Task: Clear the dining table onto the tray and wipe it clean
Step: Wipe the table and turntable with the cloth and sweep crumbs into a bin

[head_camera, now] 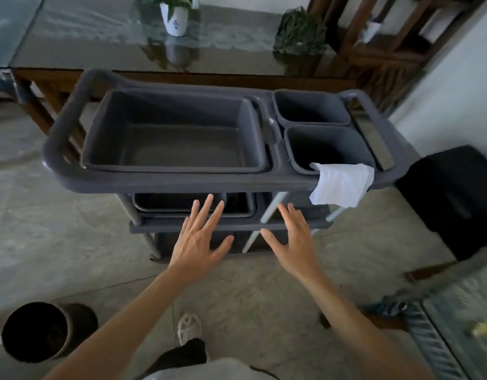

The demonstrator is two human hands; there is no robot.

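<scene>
A grey service cart (160,182) stands in front of me. Its top shelf holds a large empty grey tray bin (171,133) and two smaller grey bins (311,108) at the right. A white cloth (341,185) hangs over the front rim of the nearer small bin. My left hand (201,237) and my right hand (294,239) are held out side by side below the cart's front edge, fingers spread and straight, holding nothing. Behind the cart is a glass-topped wooden table (99,37).
A white potted plant (176,20) and a darker green plant (300,31) stand on the far table. A dark round waste bin (42,330) sits on the floor at lower left. A black box (453,198) is at the right. Another glass tabletop edge (456,325) shows at lower right.
</scene>
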